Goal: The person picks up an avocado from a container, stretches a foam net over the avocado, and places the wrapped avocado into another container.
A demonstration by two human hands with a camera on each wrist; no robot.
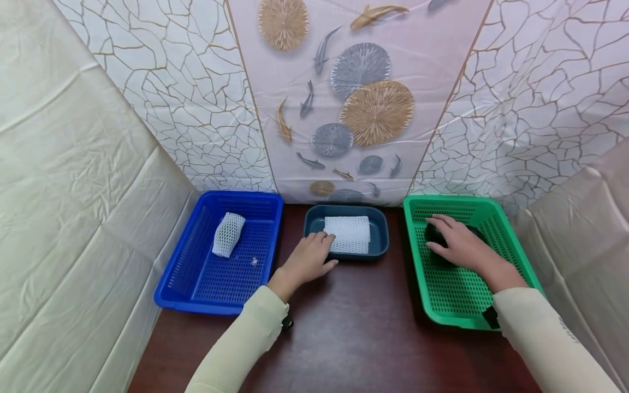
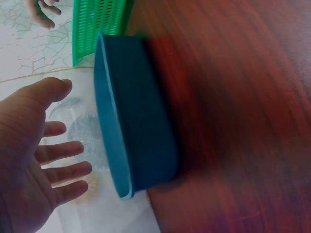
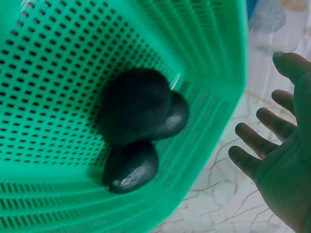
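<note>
My left hand (image 1: 307,259) hovers at the near left side of a dark teal tray (image 1: 346,256), fingers spread and holding nothing. White foam net sleeves (image 1: 348,232) lie flat in that tray. Over the green basket (image 1: 427,295) is my right hand (image 1: 462,245), its fingers extended and apart from the fruit beneath. Three dark, smooth avocados show in the right wrist view: a large one (image 3: 133,107), another partly behind it (image 3: 175,116), and a third (image 3: 131,167) alongside. From the head view the right hand hides much of them.
To the left stands a blue basket (image 1: 211,307) with a white foam net sleeve (image 1: 228,234) in it; whether it wraps something I cannot tell. All three containers stand on a dark red-brown table (image 1: 363,327). Patterned cloth (image 1: 334,180) rises behind, with pale padded walls either side.
</note>
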